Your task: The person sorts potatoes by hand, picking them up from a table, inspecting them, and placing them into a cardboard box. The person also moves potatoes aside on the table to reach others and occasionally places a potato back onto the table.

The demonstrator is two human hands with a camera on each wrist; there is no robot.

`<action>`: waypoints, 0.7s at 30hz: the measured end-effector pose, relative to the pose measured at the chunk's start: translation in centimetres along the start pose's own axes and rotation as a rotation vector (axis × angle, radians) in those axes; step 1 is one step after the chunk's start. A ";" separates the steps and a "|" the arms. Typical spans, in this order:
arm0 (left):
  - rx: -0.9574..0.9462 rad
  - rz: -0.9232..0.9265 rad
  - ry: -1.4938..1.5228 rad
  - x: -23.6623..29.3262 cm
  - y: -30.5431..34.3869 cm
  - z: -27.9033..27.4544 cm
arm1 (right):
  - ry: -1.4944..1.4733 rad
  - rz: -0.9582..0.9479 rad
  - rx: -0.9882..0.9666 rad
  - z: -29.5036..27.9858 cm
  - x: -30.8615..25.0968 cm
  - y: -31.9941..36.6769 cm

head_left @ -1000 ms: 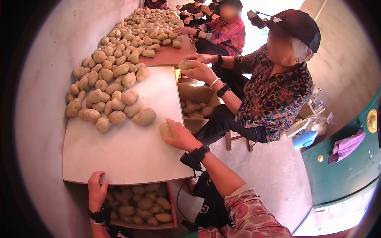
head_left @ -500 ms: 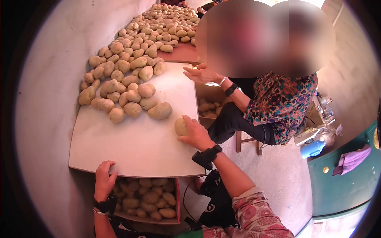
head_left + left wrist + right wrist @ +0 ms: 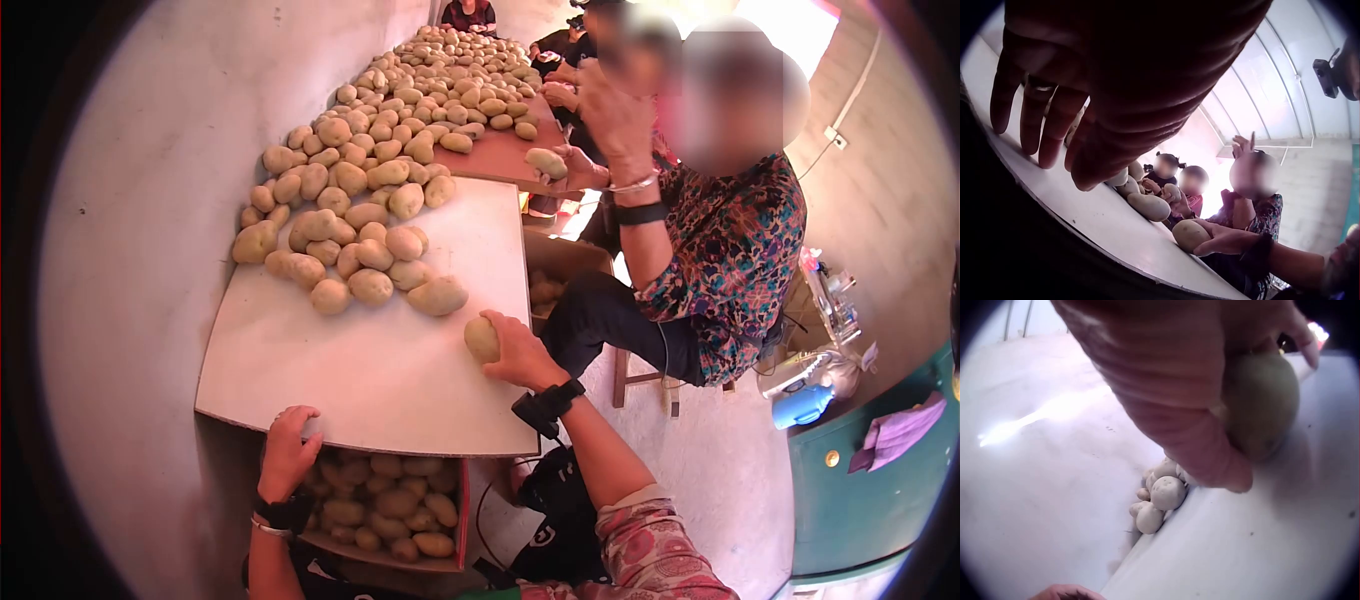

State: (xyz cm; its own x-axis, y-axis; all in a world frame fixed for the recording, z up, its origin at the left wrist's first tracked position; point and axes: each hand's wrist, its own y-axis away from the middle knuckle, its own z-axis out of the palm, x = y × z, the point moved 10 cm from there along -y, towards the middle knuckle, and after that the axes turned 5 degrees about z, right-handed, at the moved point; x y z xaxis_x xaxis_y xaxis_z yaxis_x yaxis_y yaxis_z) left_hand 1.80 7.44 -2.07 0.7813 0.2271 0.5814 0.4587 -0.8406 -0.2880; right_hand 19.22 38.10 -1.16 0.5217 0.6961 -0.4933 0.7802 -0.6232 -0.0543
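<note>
Potato: oval, pale yellow-tan skin, smooth with a few dull spots, and looking greener in the right wrist view (probably the lighting). It is sitting on the white tabletop, close to the right-hand edge and apart from the main potato pile, with one big potato from that pile lying just beside it.

Right hand: cupping the potato from the right side, fingers curled round it and thumb wrapping over the top. The potato is touching the tabletop, not lifted.

Left hand: resting on the near edge of the tabletop, fingers lying fairly straight with the tips pressing on the white surface. It is holding nothing.

Under that near edge a red-sided crate is sitting full of potatoes.

Another person in a patterned shirt is sitting at the right of the table, holding a second potato over the brown tabletop further along, with the other arm raised. More potatoes are covering that far surface.
</note>
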 end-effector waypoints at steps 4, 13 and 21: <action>0.049 0.022 -0.011 1.8 1.4 -0.5 | 0.012 -0.032 -0.052 -0.1 -0.5 1.7; 0.050 0.038 -0.010 4.8 4.0 -0.8 | -0.128 -0.623 0.314 -4.8 -11.4 10.7; 0.099 -0.051 0.084 4.8 5.8 -1.0 | 0.048 -0.649 -0.592 16.5 -13.7 24.3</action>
State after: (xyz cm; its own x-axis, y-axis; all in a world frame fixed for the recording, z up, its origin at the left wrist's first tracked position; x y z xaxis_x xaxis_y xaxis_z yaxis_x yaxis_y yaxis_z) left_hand 7.84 3.17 -0.21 0.7195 0.2228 0.6578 0.5398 -0.7753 -0.3279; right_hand 25.34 7.52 -10.03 -0.0835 0.8712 -0.4838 0.9718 0.1787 0.1541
